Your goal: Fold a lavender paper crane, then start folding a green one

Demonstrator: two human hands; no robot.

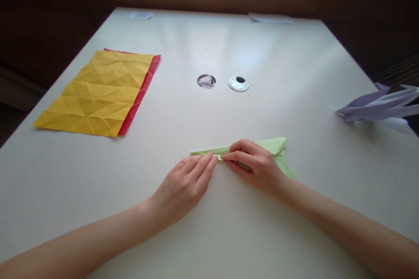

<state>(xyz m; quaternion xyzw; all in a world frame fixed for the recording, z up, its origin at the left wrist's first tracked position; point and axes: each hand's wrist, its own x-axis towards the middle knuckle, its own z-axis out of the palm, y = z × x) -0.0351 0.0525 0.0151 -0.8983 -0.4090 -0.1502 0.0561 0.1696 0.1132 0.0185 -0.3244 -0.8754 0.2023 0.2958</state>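
Note:
A light green folded paper (273,144) lies on the white table in front of me, its narrow point to the left and its wider, layered end to the right. My left hand (186,183) presses its fingers together on the near edge by the pointed end. Just beside it, my right hand (257,163) pinches the same near edge with thumb and fingers. Both hands cover part of the folds, so the layers beneath the fingertips are hidden.
A creased yellow sheet (98,91) lies on a red sheet (139,98) at the left. Folded purple paper (376,104) sits at the right edge. Two round holes, one with a metallic cover (234,85), are beyond my hands. White paper (271,18) lies at the far edge.

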